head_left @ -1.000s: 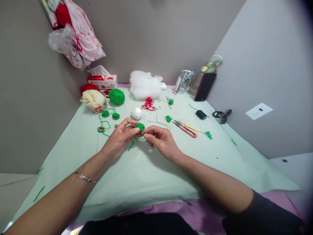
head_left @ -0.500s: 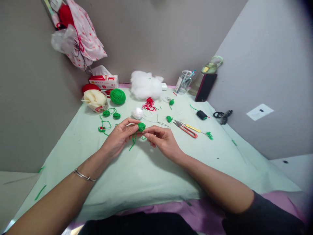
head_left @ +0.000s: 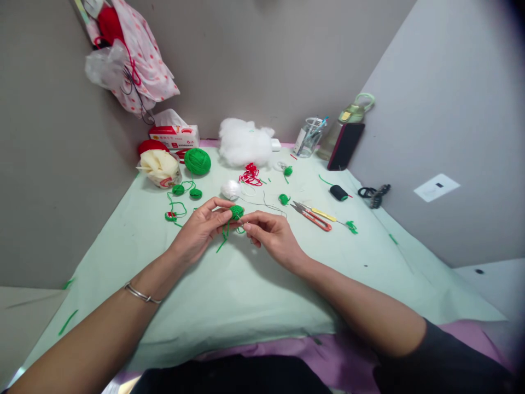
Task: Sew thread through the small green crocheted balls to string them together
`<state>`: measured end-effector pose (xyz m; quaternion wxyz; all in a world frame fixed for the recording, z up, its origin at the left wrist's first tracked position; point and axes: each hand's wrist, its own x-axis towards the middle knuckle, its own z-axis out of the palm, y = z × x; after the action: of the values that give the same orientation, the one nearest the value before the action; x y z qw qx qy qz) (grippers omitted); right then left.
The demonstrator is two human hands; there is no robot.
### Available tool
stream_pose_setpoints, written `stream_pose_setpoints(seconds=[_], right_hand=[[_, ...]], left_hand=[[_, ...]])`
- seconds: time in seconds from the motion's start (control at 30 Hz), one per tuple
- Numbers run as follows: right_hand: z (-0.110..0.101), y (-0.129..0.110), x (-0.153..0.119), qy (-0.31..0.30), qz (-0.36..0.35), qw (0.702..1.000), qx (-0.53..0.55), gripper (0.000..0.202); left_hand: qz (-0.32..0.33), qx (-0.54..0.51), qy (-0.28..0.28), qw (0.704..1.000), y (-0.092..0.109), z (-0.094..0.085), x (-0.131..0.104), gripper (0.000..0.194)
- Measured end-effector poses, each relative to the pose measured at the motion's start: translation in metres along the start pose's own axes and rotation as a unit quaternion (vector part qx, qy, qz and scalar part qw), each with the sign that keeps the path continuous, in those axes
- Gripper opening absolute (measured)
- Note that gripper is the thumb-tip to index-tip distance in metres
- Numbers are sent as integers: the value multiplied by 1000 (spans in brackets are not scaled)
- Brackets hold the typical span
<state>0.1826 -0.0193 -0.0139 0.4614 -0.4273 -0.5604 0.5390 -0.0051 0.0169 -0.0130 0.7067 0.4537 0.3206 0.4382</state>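
Observation:
My left hand point(head_left: 209, 221) pinches a small green crocheted piece point(head_left: 236, 213) between thumb and fingers, with green yarn tails point(head_left: 223, 236) hanging below it. Close against its right side, my right hand point(head_left: 266, 232) is closed in a pinch on a thin needle point(head_left: 241, 220), whose tip meets the piece. Just behind the hands lies a white yarn ball point(head_left: 230, 190). Dark thread point(head_left: 270, 202) trails over the cloth nearby. To the right are orange-handled thread snips point(head_left: 314, 218) and a yellow-handled crochet hook point(head_left: 322, 213).
White stuffing point(head_left: 244, 143), a green yarn ball point(head_left: 197, 161) and a tissue box point(head_left: 174, 137) stand at the back. Small green balls point(head_left: 196, 194) lie at left. A glass jar point(head_left: 309, 138), a bottle point(head_left: 340, 128), a phone point(head_left: 346, 146) and a black thread spool point(head_left: 338, 192) are at right.

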Motion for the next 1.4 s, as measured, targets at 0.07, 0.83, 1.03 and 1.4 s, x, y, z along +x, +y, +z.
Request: stream_pose_setpoints(seconds=[0.07,0.83,1.03,1.4], right_hand=[[1,2,1,5,2,1000,3,25],[0,14,5,13,-34,999,34,19],[3,19,6,36,-41,998,30,19],[-2,14,12,14,28,998,54,29]], left_hand=[[-1,0,-1,1000,0,0,-1,26],[-3,-22,-6,1000,-3,3,-2,27],[4,-23,-10,1000,-8,1,-1,28],[90,77,9,993,-16,3,2,27]])
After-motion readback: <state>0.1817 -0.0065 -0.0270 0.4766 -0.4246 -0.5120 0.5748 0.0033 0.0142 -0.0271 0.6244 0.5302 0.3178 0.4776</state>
